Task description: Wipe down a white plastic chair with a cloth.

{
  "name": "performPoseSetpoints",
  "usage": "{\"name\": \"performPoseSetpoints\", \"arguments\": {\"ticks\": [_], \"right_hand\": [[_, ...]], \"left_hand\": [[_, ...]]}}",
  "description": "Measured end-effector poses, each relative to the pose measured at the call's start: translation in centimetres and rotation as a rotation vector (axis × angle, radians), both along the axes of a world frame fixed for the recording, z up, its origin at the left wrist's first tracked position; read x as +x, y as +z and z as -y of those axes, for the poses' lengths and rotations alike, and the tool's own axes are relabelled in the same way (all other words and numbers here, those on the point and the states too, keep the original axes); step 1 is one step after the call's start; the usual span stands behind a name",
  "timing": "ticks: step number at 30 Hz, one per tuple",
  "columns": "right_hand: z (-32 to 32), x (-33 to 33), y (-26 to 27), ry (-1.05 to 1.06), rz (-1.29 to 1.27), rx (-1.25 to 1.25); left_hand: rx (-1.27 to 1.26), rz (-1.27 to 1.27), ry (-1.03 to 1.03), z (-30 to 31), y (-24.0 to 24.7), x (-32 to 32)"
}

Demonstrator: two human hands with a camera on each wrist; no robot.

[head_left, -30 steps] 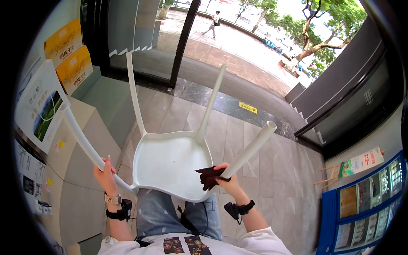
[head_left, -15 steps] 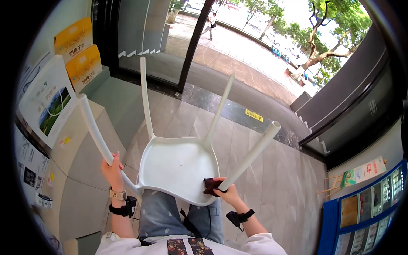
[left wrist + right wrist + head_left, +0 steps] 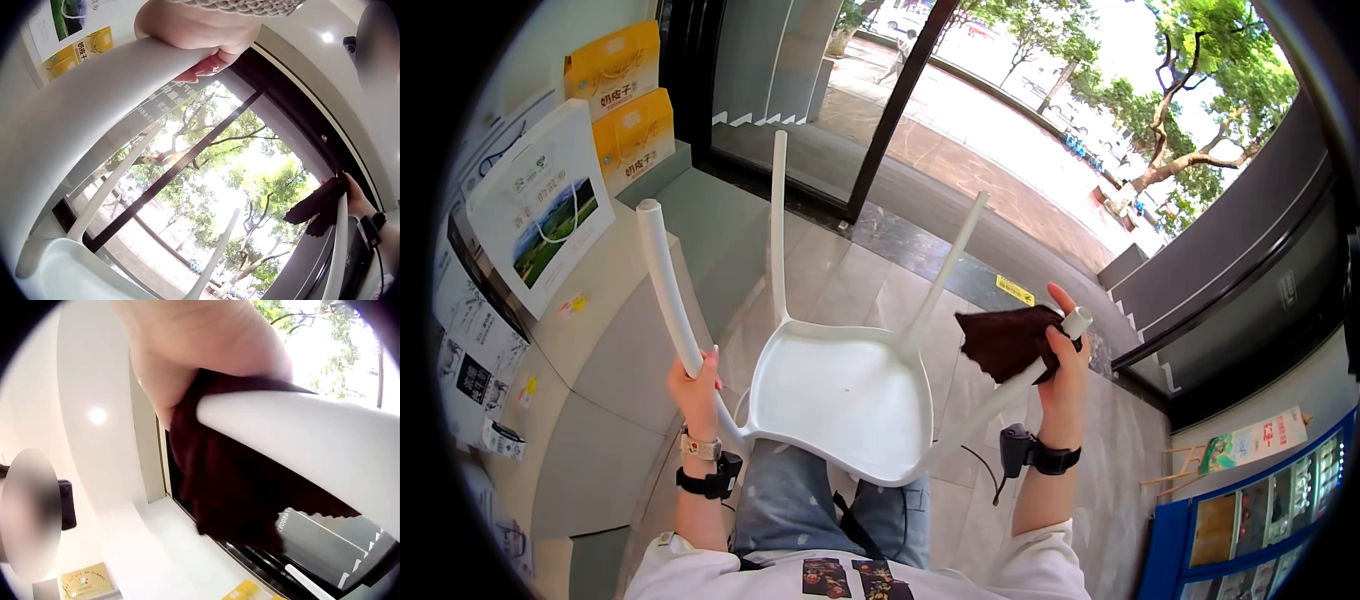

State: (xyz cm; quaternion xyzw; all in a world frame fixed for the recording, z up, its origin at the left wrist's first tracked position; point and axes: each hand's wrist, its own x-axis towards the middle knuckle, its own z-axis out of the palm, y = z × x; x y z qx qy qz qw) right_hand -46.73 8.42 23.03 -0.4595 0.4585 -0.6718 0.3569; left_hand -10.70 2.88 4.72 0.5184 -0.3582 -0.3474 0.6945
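Observation:
A white chair [image 3: 840,395] is tipped so its four legs point up and away, its seat close to the person's thighs. The left hand [image 3: 695,390] grips the near left leg [image 3: 662,280] around its lower part. Near the tip of the right leg [image 3: 990,405], the right hand [image 3: 1065,375] holds a dark maroon cloth [image 3: 1005,340] wrapped against it, index finger raised. In the right wrist view the cloth [image 3: 219,481] hangs beneath and behind the white leg [image 3: 300,431]; most fingers are hidden there.
Paper bags, one white [image 3: 545,205] and some yellow [image 3: 632,135], stand on a counter at the left. Glass doors frame the street ahead. At the right are a small easel sign [image 3: 1255,440] and a blue display cabinet [image 3: 1170,530]. Grey tiles [image 3: 820,270] cover the floor.
My right hand has slid with the cloth from the leg's base up near its tip. My left hand still grips its leg. The view has shifted, and the chair sits slightly further right.

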Motion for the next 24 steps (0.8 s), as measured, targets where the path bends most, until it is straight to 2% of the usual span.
{"name": "performPoseSetpoints", "arguments": {"ticks": [2,6,9,13,17,19,22,24], "right_hand": [[0.2,0.2,-1.3,-0.051,0.041,-0.031],[-0.6,1.2,-3.9,-0.207,-0.072,-0.022],[-2.1,1.9,-6.6,-0.257,-0.223,0.072],[-3.9,1.8,-12.5,-0.256,-0.315,0.188],[-6.1,2.9,-18.3,-0.152,-0.176,0.253],[-7.6,2.9,-22.3,-0.136,-0.196,0.397],[-9.2,2.6,-26.6,-0.131,-0.321,0.351],[-9.1,2.4,-26.9,-0.138,-0.362,0.365]], "left_hand": [[0.003,0.006,0.008,-0.1,0.2,-0.2],[0.011,-0.010,0.016,-0.4,-0.1,0.1],[0.010,-0.024,0.024,-0.7,-0.2,0.2],[0.011,-0.015,0.019,-0.8,-0.2,0.3],[0.014,-0.018,0.007,-0.7,0.3,0.0],[0.005,-0.008,-0.011,-0.6,0.4,0.0],[-0.015,-0.008,-0.025,-0.4,0.5,-0.2],[-0.013,-0.017,-0.032,-0.3,0.5,-0.2]]}}
